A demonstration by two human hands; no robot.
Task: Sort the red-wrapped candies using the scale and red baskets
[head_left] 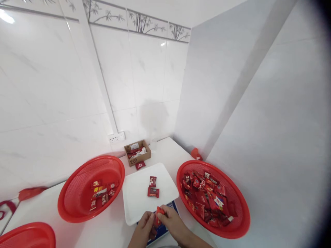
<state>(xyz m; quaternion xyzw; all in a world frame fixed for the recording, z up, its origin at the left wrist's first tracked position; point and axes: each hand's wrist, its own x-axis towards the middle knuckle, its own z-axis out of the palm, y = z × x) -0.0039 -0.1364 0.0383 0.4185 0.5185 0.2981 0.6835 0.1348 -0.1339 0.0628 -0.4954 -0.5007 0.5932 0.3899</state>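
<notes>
A small red wrapped candy is pinched between both hands near the front edge of a white tray. My right hand grips its upper right side with thumb and fingers. My left hand is closed at the candy's left edge, and its fingers partly hide the lower part. Two more wrapped candies, one upper and one lower, lie on the tray just beyond my hands. Under the tray's front edge and my hands is a blue flat object, mostly covered.
A red basket heaped with red packets stands right. Another red basket with several candies stands left, and a third is cut off lower left. A cardboard box and a red packet lie behind the tray, near the walls.
</notes>
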